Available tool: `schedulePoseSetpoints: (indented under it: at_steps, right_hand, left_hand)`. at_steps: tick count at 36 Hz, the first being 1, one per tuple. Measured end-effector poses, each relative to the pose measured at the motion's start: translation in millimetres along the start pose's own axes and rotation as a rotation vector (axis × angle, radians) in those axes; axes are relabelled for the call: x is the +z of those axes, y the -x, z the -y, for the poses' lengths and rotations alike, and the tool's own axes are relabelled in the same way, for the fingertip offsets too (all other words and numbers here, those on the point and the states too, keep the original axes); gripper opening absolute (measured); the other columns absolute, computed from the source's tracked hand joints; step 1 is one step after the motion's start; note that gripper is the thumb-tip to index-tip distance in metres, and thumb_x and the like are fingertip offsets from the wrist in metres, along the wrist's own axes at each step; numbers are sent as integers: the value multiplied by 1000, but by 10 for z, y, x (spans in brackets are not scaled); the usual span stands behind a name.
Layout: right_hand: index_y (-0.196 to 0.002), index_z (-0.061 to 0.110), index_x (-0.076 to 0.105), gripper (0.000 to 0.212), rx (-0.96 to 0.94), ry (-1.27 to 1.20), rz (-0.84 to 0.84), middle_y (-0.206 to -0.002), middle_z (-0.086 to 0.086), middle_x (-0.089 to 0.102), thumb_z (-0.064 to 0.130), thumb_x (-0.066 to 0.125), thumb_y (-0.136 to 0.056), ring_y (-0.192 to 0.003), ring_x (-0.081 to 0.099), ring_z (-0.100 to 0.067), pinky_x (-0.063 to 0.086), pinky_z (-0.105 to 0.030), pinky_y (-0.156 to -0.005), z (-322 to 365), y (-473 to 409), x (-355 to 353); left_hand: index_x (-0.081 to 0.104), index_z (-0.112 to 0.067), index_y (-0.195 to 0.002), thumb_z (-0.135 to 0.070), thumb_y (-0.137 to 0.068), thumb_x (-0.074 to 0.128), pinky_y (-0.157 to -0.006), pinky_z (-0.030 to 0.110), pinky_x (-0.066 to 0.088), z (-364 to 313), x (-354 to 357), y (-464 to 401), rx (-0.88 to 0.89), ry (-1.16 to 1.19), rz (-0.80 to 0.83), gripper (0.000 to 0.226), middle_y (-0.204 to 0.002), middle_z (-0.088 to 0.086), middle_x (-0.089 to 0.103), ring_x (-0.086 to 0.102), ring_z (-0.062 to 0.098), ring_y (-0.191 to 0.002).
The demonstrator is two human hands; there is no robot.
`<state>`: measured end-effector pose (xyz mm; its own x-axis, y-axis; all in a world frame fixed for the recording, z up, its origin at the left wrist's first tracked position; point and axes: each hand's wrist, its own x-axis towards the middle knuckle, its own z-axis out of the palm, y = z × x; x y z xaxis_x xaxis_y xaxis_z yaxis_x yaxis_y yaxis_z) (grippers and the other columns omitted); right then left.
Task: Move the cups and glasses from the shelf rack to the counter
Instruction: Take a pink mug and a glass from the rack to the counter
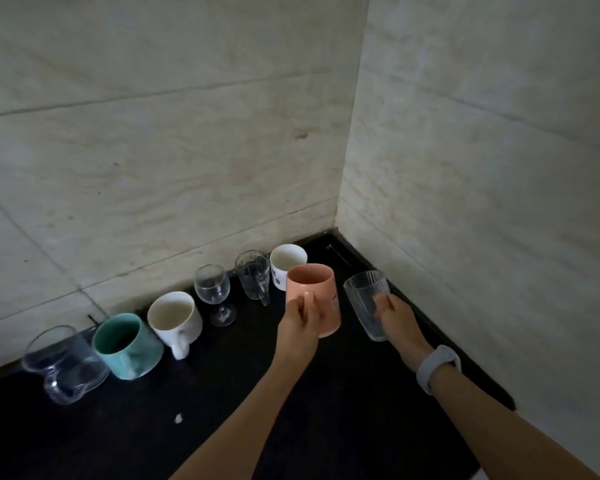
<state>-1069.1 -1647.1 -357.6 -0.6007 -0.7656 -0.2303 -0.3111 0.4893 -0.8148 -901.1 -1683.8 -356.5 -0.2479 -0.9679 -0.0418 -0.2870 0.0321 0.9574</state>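
My left hand (300, 323) grips a pink mug (321, 289) by its near side, low over the black counter (222, 410). My right hand (394, 315) holds a ribbed clear glass (362, 299) just right of the mug, near the corner. Along the back wall stands a row: a clear glass mug (61, 362), a teal mug (125, 346), a white mug (174, 315), a wine glass (215, 289), a clear glass mug (253, 277) and a white printed mug (286, 261). The shelf rack is out of view.
Pale marble walls meet in a corner at the back right (336, 223). A small white speck (178, 418) lies on the counter in front. A grey watch (437, 367) sits on my right wrist.
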Motion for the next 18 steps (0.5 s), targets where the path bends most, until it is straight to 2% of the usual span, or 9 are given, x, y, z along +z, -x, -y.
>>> schedulePoseSetpoints:
  at_steps: [2, 3, 5, 6, 9, 12, 15, 18]
  right_hand:
    - [-71, 8, 49, 34, 20, -61, 40, -82, -12, 50, 27, 37, -97, -84, 52, -29, 37, -35, -70, -84, -265, -1]
    - [-76, 1, 52, 35, 22, -80, 55, -86, -17, 52, 26, 38, -97, -86, 53, -33, 39, -37, -69, -134, -396, 0]
    - [-93, -14, 52, 39, 25, -121, 68, -101, -30, 54, 23, 39, -97, -96, 54, -43, 45, -47, -79, -240, -641, 8]
    - [-95, -15, 51, 40, 28, -137, 80, -103, -31, 55, 23, 40, -96, -98, 55, -43, 45, -48, -83, -299, -749, 18]
    - [-77, 5, 50, 29, 7, -144, 108, -87, -15, 53, 26, 42, -95, -83, 52, -26, 41, -37, -73, -450, -996, 72]
    - [-67, 15, 45, 29, -23, -177, 148, -78, -6, 47, 23, 43, -95, -79, 46, -21, 42, -41, -80, -565, -1191, 158]
    - [-72, 20, 51, 24, -41, -182, 195, -93, -8, 53, 23, 43, -94, -85, 51, -18, 43, -39, -87, -583, -1328, 275]
    - [-70, 24, 52, 25, -72, -161, 198, -98, -9, 55, 26, 44, -94, -82, 51, -14, 42, -33, -82, -523, -1460, 421]
  left_hand:
    - [54, -5, -94, -40, -96, 35, -54, 12, 41, 63, 203, -162, -5, 8, -7, 40, -78, -1, 56, 54, 10, -70]
    - [54, -4, -93, -40, -96, 35, -56, 17, 42, 99, 298, -234, -8, 11, -14, 41, -78, 2, 57, 54, 11, -69]
    - [53, -2, -92, -40, -96, 35, -57, 22, 41, 178, 474, -361, -23, 13, -30, 43, -78, 9, 58, 53, 11, -66]
    - [53, -1, -92, -40, -96, 35, -56, 21, 40, 220, 550, -413, -30, 15, -38, 42, -77, 9, 57, 52, 11, -65]
    - [53, -3, -91, -38, -96, 38, -52, 16, 39, 363, 713, -522, -45, 41, -48, 38, -75, 6, 57, 51, 9, -63]
    - [54, -7, -92, -38, -95, 41, -53, 16, 41, 502, 779, -567, -90, 52, -68, 34, -75, 0, 57, 51, -1, -60]
    - [54, -9, -90, -38, -95, 42, -54, 18, 43, 611, 805, -554, -111, 45, -83, 32, -74, -2, 57, 50, -3, -58]
    - [53, -8, -89, -37, -94, 44, -54, 21, 41, 658, 810, -530, -113, 44, -86, 30, -74, 4, 58, 49, 1, -59]
